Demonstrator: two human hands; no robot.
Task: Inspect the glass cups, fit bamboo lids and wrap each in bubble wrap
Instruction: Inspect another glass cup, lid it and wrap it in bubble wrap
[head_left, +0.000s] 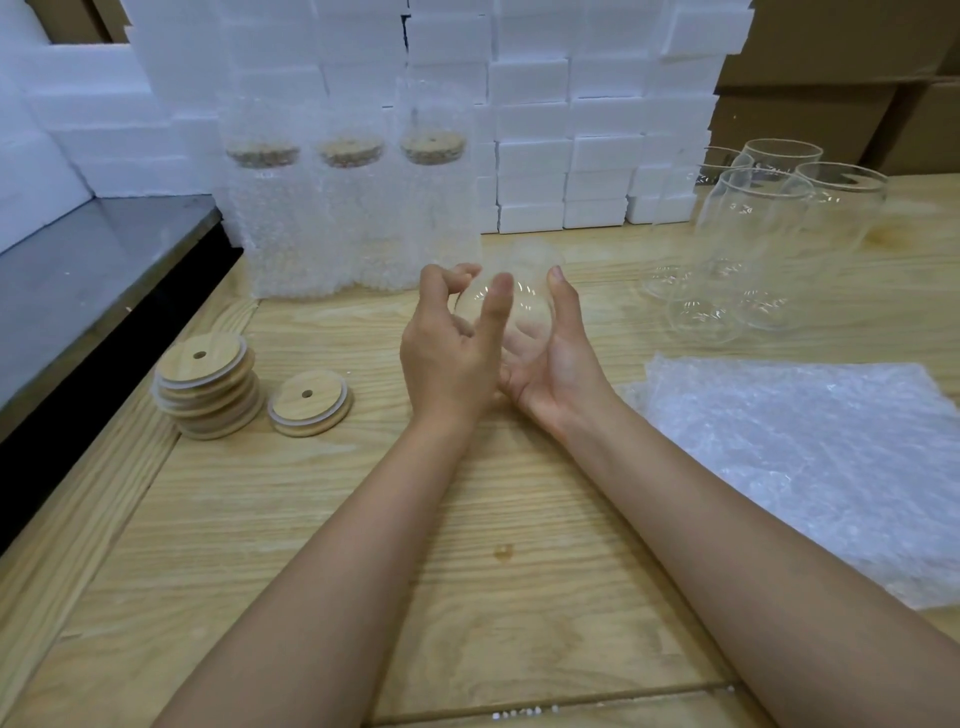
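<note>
Glass cup (524, 312) tilted above the wooden table (467, 571), gripped by left hand (449, 358) with thumb and curled fingers (457, 273), cradled by right hand (558, 358) from below. Left of the grip: stacked bamboo lids (208, 389), one single lid (310, 402). Beyond: three wrapped cups (353, 218). Right: bare cups (753, 244), bubble wrap sheet (805, 467).

Surface (322, 525): pale wood-grain planks with visible seams and one small stain (503, 552) near the middle. Rear: white foam blocks (535, 156) stacked in close columns on the surface, forming a wall. Upper right: brown cardboard boxes (831, 78), stacked. Left: grey ledge (104, 270) with a dark edge, beside the surface; larger foam slabs (52, 130) stand at its back. Light even and soft.
</note>
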